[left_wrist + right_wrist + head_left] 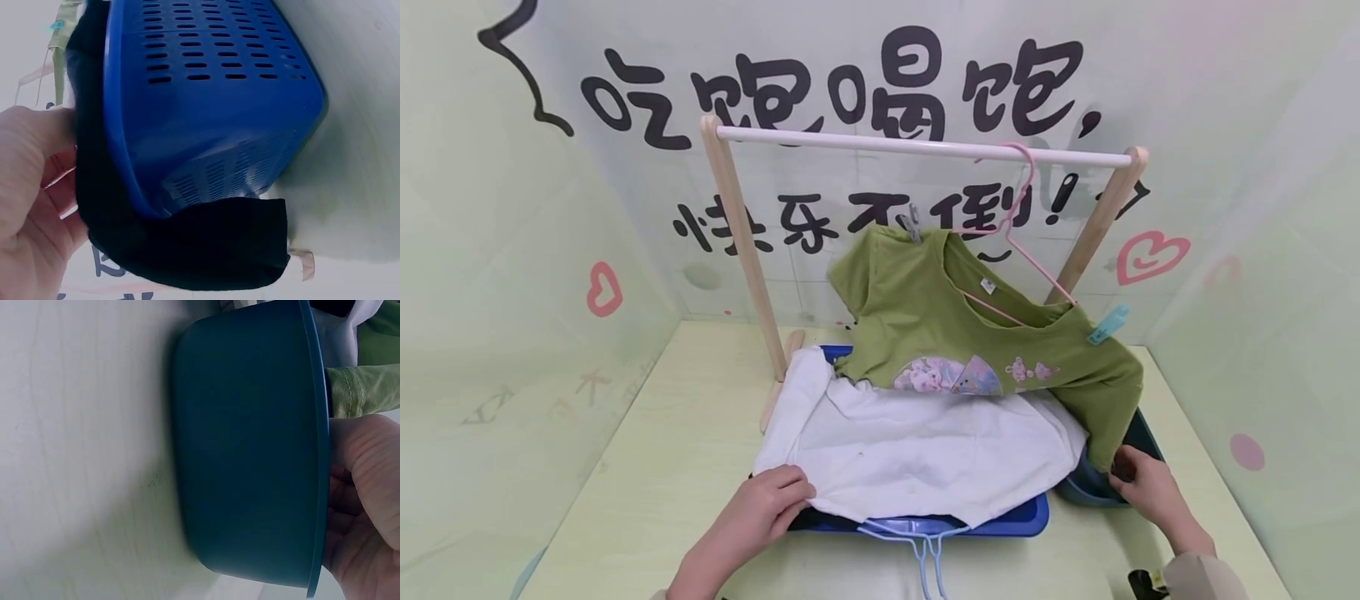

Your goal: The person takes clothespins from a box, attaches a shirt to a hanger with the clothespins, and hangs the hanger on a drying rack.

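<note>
A white garment (925,450) lies spread over the blue basket (1030,518), a light-blue hanger (925,550) poking out at its front. My left hand (771,504) pinches the garment's left front edge; in the left wrist view black cloth (181,244) drapes over the basket rim beside that hand. My right hand (1153,492) reaches over the rim of a dark teal bin (250,450). Its fingers curl inside, and whatever they touch is hidden. Just beside it hangs the sleeve of a green T-shirt (910,308), which is on a pink hanger (1018,200).
The pink hanger hooks over the white bar (865,143) of a wooden-legged rack (745,250). A grey clothespin (912,223) and a teal clothespin (1108,325) grip the T-shirt's shoulders. Printed curtains enclose the pale table (662,467) at the back and sides.
</note>
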`<state>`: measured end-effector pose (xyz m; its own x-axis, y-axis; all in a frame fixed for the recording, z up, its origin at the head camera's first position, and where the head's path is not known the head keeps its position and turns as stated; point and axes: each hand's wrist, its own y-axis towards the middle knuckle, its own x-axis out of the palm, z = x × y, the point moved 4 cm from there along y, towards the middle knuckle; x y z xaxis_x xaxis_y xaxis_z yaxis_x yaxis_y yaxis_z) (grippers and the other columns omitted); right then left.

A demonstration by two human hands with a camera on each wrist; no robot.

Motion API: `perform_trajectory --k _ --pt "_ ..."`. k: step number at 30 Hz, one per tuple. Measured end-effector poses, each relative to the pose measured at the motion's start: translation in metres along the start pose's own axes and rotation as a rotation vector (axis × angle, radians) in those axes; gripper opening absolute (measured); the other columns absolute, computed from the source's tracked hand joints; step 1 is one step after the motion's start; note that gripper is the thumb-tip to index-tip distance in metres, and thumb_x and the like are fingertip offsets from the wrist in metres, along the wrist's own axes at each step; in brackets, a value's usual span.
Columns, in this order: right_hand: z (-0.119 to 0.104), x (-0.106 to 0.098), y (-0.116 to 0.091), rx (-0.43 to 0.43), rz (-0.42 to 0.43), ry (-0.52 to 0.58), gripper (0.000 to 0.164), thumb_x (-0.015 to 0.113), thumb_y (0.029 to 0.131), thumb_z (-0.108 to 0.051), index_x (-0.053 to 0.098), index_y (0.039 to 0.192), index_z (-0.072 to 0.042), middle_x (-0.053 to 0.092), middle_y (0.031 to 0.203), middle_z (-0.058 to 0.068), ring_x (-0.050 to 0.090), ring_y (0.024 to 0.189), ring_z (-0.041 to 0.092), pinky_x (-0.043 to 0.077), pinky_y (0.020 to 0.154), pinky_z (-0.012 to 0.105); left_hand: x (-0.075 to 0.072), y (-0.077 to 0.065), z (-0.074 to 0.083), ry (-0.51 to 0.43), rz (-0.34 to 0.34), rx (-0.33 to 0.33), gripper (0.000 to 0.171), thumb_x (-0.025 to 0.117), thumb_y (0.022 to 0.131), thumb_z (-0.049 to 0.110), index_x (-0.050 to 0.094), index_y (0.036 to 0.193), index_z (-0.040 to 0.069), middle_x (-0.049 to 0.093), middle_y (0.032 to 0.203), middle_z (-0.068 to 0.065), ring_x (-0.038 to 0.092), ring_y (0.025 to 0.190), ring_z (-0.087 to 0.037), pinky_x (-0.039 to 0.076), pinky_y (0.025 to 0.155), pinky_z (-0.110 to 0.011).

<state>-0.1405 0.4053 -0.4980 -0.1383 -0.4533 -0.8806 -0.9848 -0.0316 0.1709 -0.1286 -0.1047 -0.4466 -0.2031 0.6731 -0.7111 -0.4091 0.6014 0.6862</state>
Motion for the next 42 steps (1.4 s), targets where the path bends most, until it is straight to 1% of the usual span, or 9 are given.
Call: perform_trajectory --k 4,8,12,16,25,31,33,36,42 --pt "0.001 0.000 0.000 0.012 -0.008 0.003 0.020 0.071 0.070 0.006 0.062 0.087 0.001 0.064 0.077 0.007 0.060 0.068 0.026 0.048 0.059 0.036 -0.003 0.001 0.002 0.029 0.039 0.019 0.040 0.034 0.102 0.021 0.065 0.080 0.011 0.060 0.081 0.004 0.057 0.071 -0.011 0.047 0.064 -0.020" --pt "0.002 0.000 0.001 0.024 -0.018 0.005 0.020 0.071 0.071 0.005 0.061 0.088 0.002 0.063 0.078 0.008 0.060 0.068 0.026 0.047 0.059 0.037 -0.007 0.003 0.004 0.052 0.067 0.011 0.038 0.038 0.102 0.021 0.069 0.083 0.008 0.063 0.084 0.002 0.059 0.075 -0.014 0.048 0.069 -0.024" --pt "0.003 0.001 0.001 0.012 0.002 0.000 0.020 0.072 0.070 0.005 0.061 0.085 -0.001 0.063 0.075 0.005 0.059 0.066 0.023 0.046 0.058 0.035 -0.009 0.007 0.006 0.057 0.080 0.011 0.036 0.040 0.101 0.020 0.069 0.083 0.007 0.063 0.084 0.001 0.059 0.076 -0.015 0.049 0.071 -0.025" --pt "0.003 0.002 0.000 -0.004 0.027 -0.002 0.021 0.073 0.068 0.006 0.061 0.082 -0.003 0.062 0.073 0.003 0.057 0.064 0.019 0.045 0.056 0.033 -0.007 0.011 0.008 0.062 0.097 0.010 0.035 0.042 0.101 0.021 0.069 0.083 0.007 0.063 0.084 0.000 0.060 0.076 -0.016 0.049 0.070 -0.027" --pt "0.004 0.001 0.001 0.027 0.000 0.016 0.021 0.073 0.070 0.006 0.062 0.087 0.001 0.064 0.077 0.007 0.060 0.067 0.023 0.048 0.059 0.033 -0.004 0.016 0.012 0.061 0.079 0.032 0.038 0.038 0.102 0.019 0.070 0.083 0.009 0.064 0.083 0.002 0.061 0.075 -0.014 0.050 0.069 -0.025" --pt "0.006 0.001 -0.001 0.028 0.029 0.035 0.023 0.073 0.069 0.007 0.063 0.089 0.002 0.065 0.078 0.008 0.059 0.065 0.014 0.048 0.058 0.030 -0.001 0.020 0.013 0.070 0.087 0.041 0.038 0.038 0.102 0.018 0.069 0.082 0.008 0.064 0.082 0.001 0.060 0.074 -0.014 0.050 0.068 -0.026" --pt "0.007 0.002 -0.001 0.030 0.036 0.042 0.024 0.073 0.069 0.008 0.063 0.090 0.003 0.065 0.078 0.009 0.059 0.065 0.012 0.048 0.058 0.029 0.000 0.021 0.013 0.071 0.093 0.037 0.039 0.038 0.102 0.018 0.069 0.082 0.007 0.064 0.082 0.001 0.061 0.073 -0.014 0.050 0.068 -0.026" --pt "0.007 0.002 -0.002 0.032 0.036 0.049 0.025 0.073 0.069 0.008 0.063 0.092 0.004 0.065 0.079 0.010 0.060 0.065 0.015 0.049 0.058 0.029 0.004 0.022 0.012 0.069 0.093 0.024 0.040 0.038 0.102 0.019 0.069 0.081 0.008 0.064 0.081 0.001 0.061 0.072 -0.014 0.050 0.067 -0.025" --pt "0.006 0.001 -0.003 0.022 0.041 0.059 0.026 0.073 0.069 0.009 0.063 0.093 0.005 0.065 0.079 0.010 0.061 0.066 0.018 0.049 0.058 0.029 0.012 0.024 0.011 0.072 0.056 -0.007 0.044 0.034 0.102 0.020 0.069 0.080 0.009 0.063 0.079 0.002 0.060 0.070 -0.011 0.051 0.065 -0.022"
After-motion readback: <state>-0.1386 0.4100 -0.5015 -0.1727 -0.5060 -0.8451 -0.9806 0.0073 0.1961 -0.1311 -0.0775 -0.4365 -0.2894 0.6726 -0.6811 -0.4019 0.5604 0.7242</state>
